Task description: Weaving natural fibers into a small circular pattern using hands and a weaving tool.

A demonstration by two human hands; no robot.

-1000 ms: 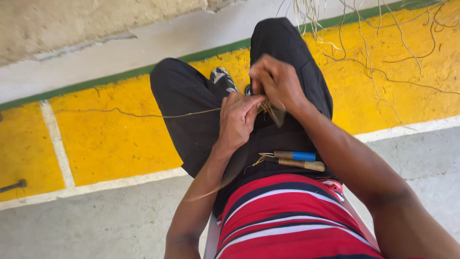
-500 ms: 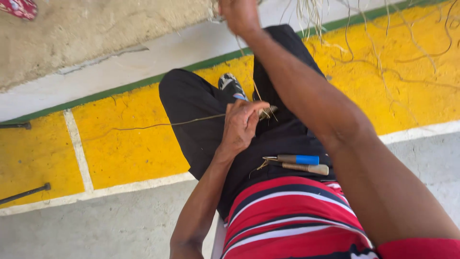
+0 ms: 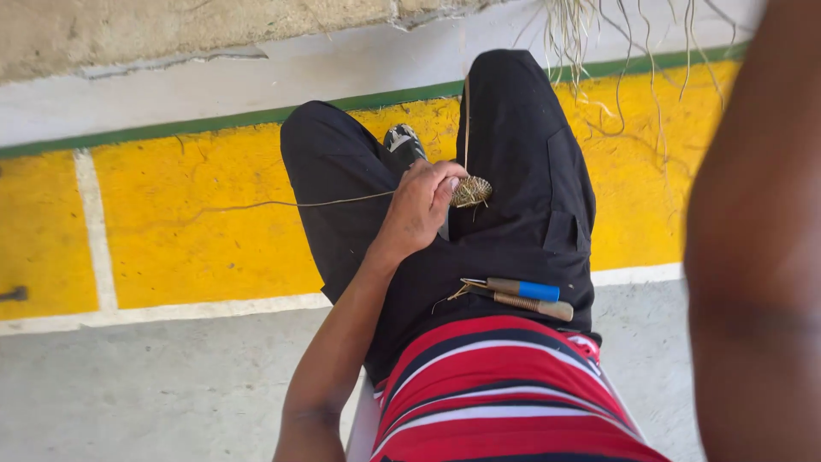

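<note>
A small woven coil [image 3: 471, 191] sits above the black-trousered lap, pinched in the left hand [image 3: 419, 210] – a thin strand [image 3: 325, 203] trails off leftward. The right arm [image 3: 757, 257] rises out of frame, its fingers unseen. Two tools [image 3: 517, 297] lie on the lap.

Head-worn view, steeply down, near lap [image 3: 513, 231]

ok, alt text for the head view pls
Seated person's left hand pinches a small woven fibre piece over their lap, a thin strand trailing left. Two hand tools lie on their black trousers; the right arm blurs past, hand unseen.
</note>
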